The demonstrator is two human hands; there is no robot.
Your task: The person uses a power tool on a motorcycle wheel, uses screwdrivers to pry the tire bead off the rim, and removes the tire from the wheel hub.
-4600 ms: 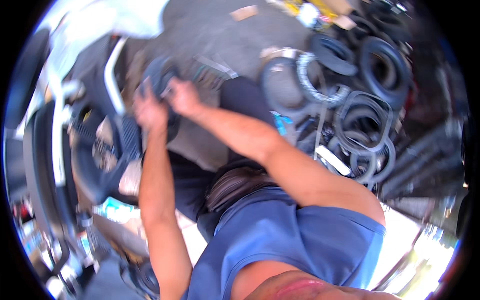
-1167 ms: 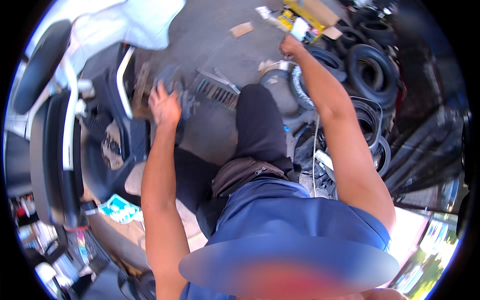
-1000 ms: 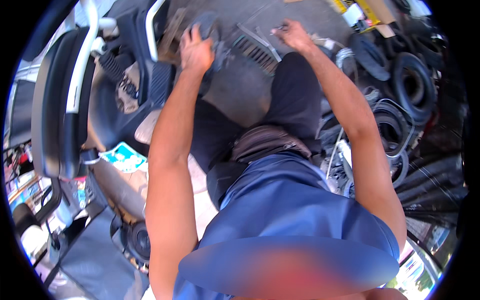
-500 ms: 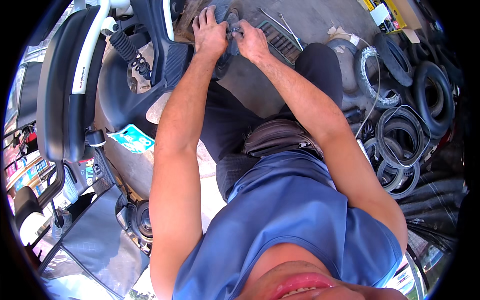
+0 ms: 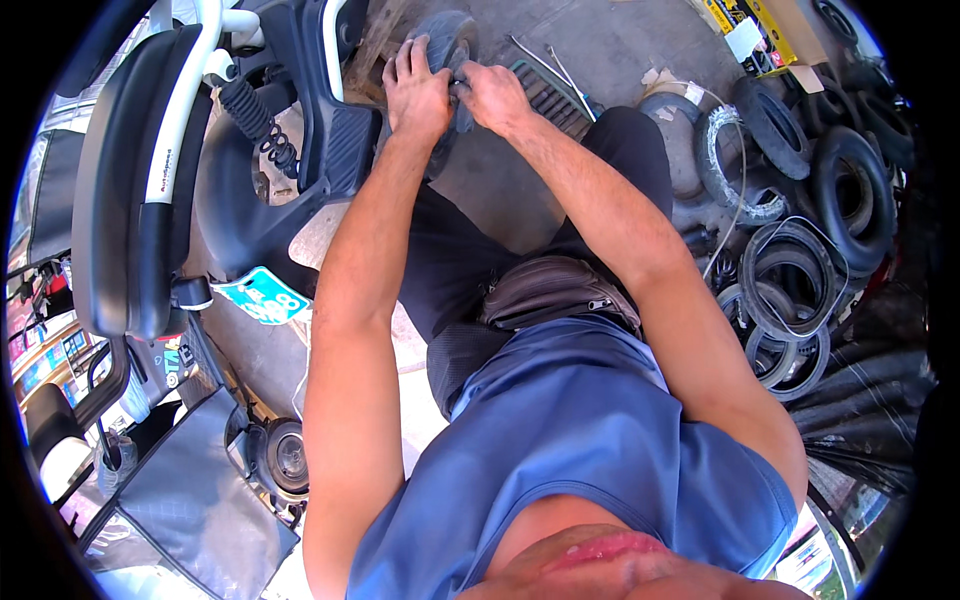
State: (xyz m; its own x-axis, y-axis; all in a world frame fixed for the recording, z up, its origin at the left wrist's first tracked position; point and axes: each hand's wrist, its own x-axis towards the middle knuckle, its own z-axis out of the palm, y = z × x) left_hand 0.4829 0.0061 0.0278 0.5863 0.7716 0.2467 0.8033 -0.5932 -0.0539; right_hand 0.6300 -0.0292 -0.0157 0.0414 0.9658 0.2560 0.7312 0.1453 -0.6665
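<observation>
A small dark wheel with a tyre (image 5: 450,28) stands at the top middle, partly hidden behind my hands. My left hand (image 5: 416,92) lies against the tyre with its fingers stretched and spread, its thumb toward the other hand. Just right of it, my right hand (image 5: 494,96) is closed, thumb and fingers pinched at the wheel's middle on a small dark piece too covered to name. Both hands nearly meet there.
A scooter with a black seat (image 5: 130,180) and coil shock absorber (image 5: 258,125) stands at left. Right of the wheel lie a tool tray (image 5: 550,98) and a thin metal rod (image 5: 572,75). Loose tyres (image 5: 850,190) and an open carton (image 5: 790,35) fill the right side.
My right hand has shifted slightly left and down, its fingers still pinched beside the left thumb. The left hand stays on the tyre, and more of the wheel shows above it.
</observation>
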